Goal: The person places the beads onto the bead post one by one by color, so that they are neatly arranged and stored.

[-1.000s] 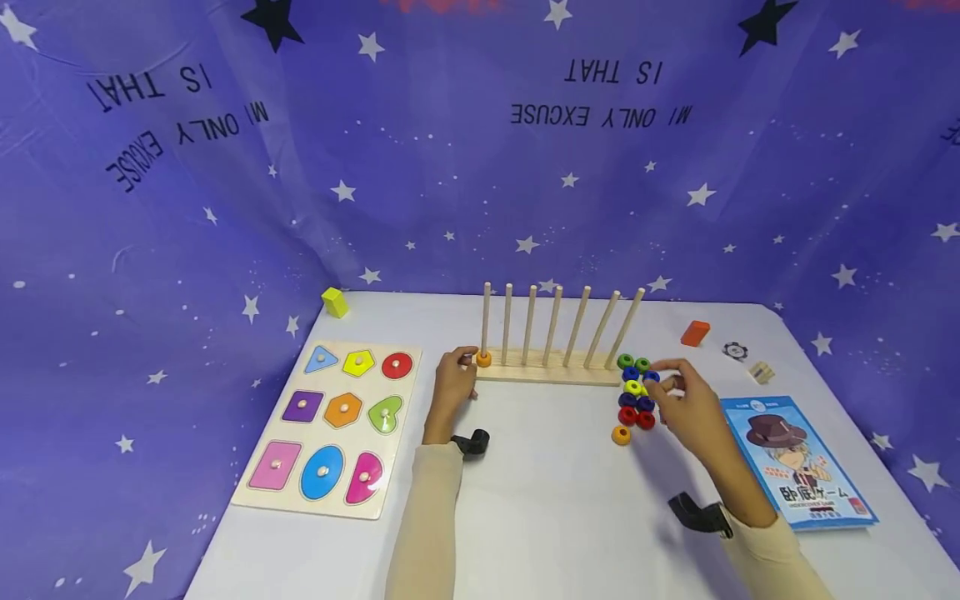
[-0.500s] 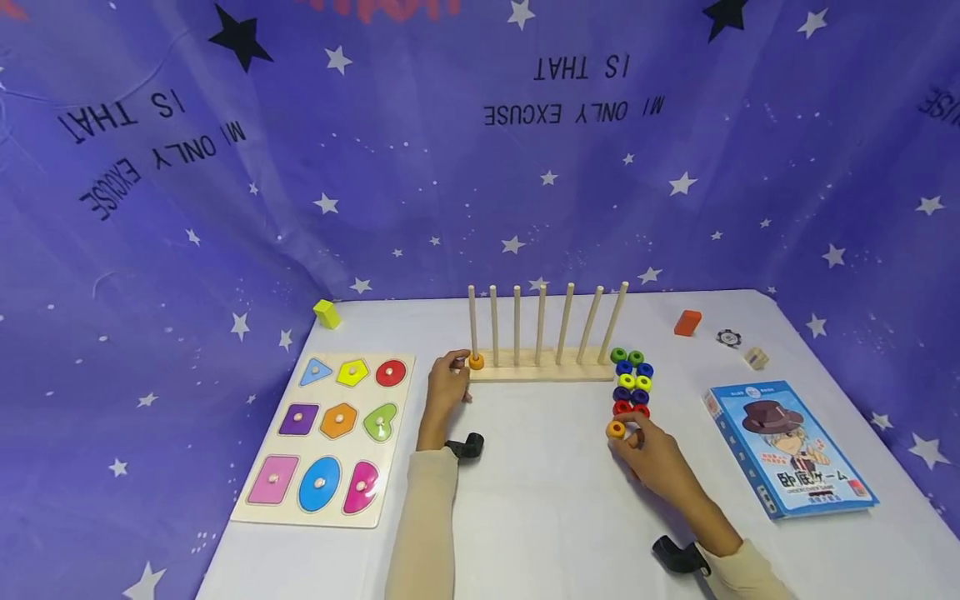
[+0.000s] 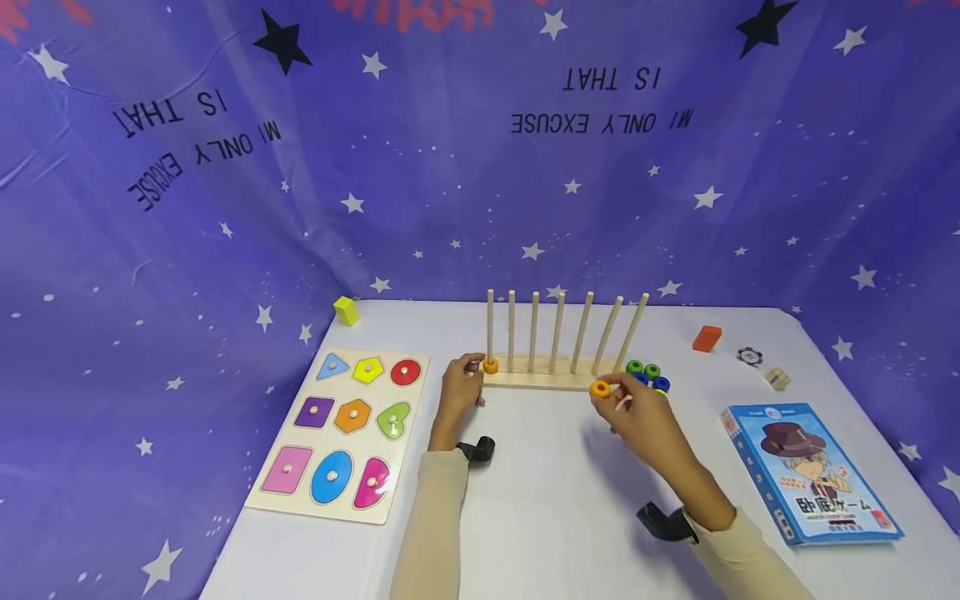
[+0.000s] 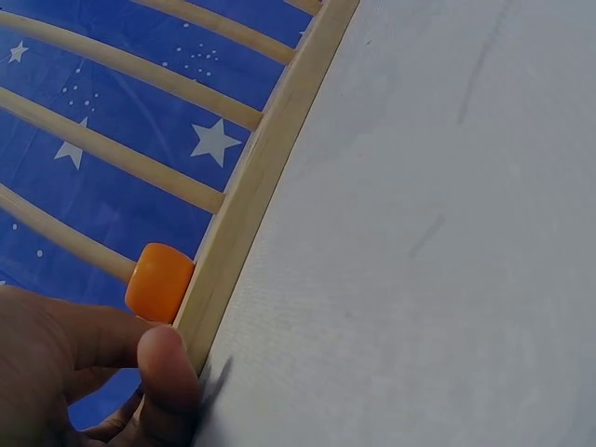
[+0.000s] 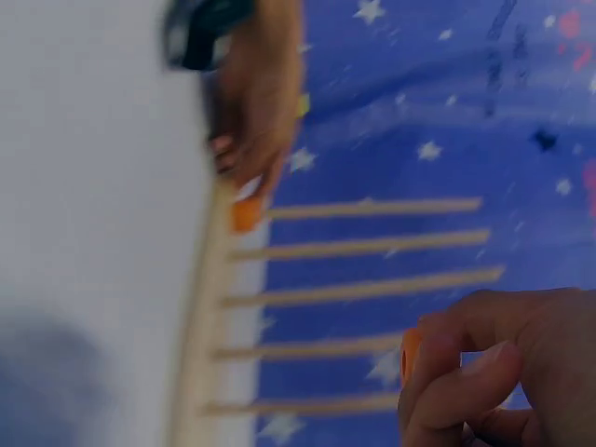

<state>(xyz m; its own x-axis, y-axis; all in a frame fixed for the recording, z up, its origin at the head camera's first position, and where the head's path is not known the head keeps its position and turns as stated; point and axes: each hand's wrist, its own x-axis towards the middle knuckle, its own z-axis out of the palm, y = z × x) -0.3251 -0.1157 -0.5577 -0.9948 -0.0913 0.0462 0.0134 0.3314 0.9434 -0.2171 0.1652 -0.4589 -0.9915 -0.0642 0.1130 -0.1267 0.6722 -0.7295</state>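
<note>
A wooden peg rack (image 3: 536, 381) with a row of upright pegs stands toward the back of the table. An orange bead (image 3: 491, 366) sits at the foot of its leftmost peg. My left hand (image 3: 460, 390) grips the left end of the rack's base, with thumb and finger (image 4: 169, 365) close beside that bead. Between the fingertips of my right hand (image 3: 647, 417) is a second orange bead (image 3: 599, 389), held raised in front of the rack's right part. Green beads (image 3: 635, 367) and blue beads (image 3: 661, 384) show behind the right hand, which hides the others.
A shape puzzle board (image 3: 335, 433) lies at the left, with a yellow block (image 3: 347, 311) behind it. On the right are a blue game box (image 3: 817, 475), an orange block (image 3: 707, 338), a round chip (image 3: 749, 356) and a small wooden piece (image 3: 777, 378).
My right hand moved from the bead rows to the front orange bead, pinched it and lifted it toward the rack. The left hand stayed at the rack's left end.
</note>
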